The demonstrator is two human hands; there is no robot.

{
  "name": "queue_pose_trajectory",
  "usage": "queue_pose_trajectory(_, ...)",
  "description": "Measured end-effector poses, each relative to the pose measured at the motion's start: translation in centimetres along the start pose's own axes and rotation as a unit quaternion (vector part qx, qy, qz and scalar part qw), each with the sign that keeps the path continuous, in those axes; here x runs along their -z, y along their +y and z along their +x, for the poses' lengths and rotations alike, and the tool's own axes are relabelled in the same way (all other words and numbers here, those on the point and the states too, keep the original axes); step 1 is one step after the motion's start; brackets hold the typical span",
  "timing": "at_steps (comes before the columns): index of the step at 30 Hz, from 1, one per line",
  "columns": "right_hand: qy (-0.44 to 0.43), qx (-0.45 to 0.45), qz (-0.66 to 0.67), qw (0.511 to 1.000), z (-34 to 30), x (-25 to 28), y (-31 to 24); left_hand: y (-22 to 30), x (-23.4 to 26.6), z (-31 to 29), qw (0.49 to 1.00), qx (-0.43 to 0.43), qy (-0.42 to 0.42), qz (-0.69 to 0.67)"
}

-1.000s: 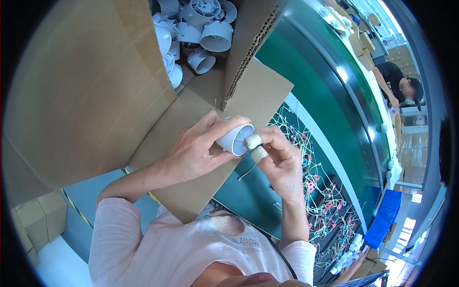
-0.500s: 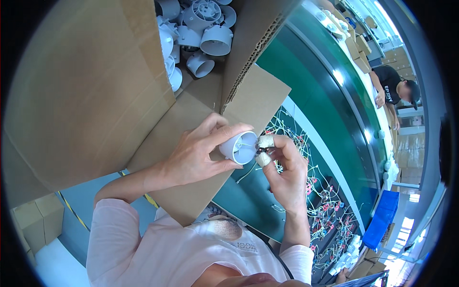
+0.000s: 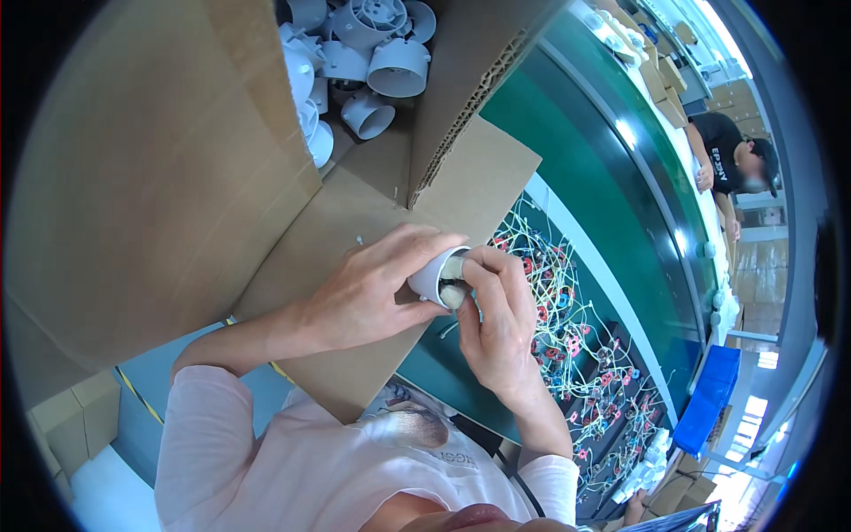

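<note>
My left hand (image 3: 363, 282) grips a white plastic cylindrical housing (image 3: 426, 281) round its outside, the open end turned to the right. The thumb and forefinger of my right hand (image 3: 501, 328), both in pale finger covers, reach into that open end. Between their tips is a small dark part (image 3: 448, 282), mostly hidden by the fingers and the rim; its exact kind does not show. Both hands are over the flap of a cardboard box (image 3: 355, 230). More white housings (image 3: 399, 69) of the same sort lie heaped inside the box.
Right of my hands, many small red and black parts with pale wires (image 3: 567, 328) lie tangled along the bench. A green conveyor belt (image 3: 567, 133) curves behind them. At the far right a person (image 3: 722, 160) works beside a blue bin (image 3: 709, 399).
My right hand has moved left, carrying the small dark part from just outside the housing into its open end. My left hand keeps its hold in nearly the same place.
</note>
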State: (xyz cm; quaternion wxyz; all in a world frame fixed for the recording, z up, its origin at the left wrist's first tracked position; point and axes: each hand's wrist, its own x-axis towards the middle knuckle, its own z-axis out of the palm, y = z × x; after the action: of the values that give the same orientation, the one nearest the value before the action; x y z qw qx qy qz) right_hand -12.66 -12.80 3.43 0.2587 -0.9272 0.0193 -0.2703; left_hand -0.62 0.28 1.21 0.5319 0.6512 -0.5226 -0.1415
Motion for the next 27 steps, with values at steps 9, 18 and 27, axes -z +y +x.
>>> queue_pose_trajectory(9, 0.003, 0.017, -0.023, 1.000, 0.2, 0.2, 0.7, -0.9, -0.2, 0.6, 0.999, 0.001, -0.014, -0.037)
queue_pose_trajectory(18, -0.030, 0.021, -0.094, 0.995, 0.3, 0.9, 0.1, -1.1, -0.7, 0.4, 0.999, -0.006, -0.001, -0.048)
queue_pose_trajectory(27, -0.115, -0.122, 0.085, 0.982, 0.8, 2.3, 0.5, -1.0, -0.8, -0.1, 0.994, 0.009, -0.009, -0.105)
